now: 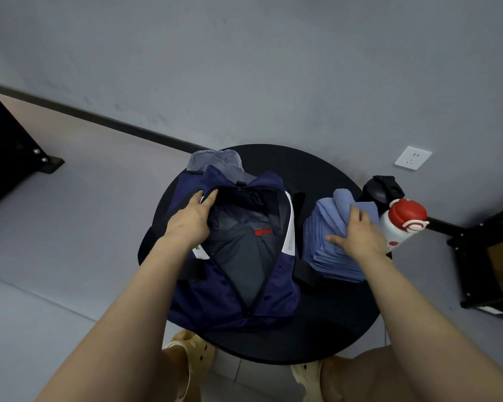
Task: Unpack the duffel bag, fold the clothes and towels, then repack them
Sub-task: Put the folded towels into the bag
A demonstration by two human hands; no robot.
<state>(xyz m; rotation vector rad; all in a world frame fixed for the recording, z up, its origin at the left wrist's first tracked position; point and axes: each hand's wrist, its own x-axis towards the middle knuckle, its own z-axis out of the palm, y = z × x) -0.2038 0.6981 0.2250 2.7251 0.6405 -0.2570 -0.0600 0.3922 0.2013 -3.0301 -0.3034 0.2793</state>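
A navy duffel bag (pixel 273 297) lies unzipped on a round black table (pixel 317 329). Dark grey clothing with a red tag (pixel 238 250) fills its opening. My left hand (pixel 190 217) grips the bag's left zipper edge and holds the opening apart. To the right of the bag sits a stack of folded blue towels (pixel 331 256). My right hand (pixel 357 232) rests on top of that stack, thumb stretched left, fingers curled over a loosely rolled blue towel (pixel 341 203) at the stack's far end. A grey folded cloth (pixel 215 161) lies behind the bag.
A white bottle with a red lid (pixel 404 221) and a black bottle (pixel 382 190) stand at the table's right edge, close to my right hand. A wall socket (pixel 413 158) is on the wall. Black frames stand at far left (pixel 9 149) and right (pixel 482 256).
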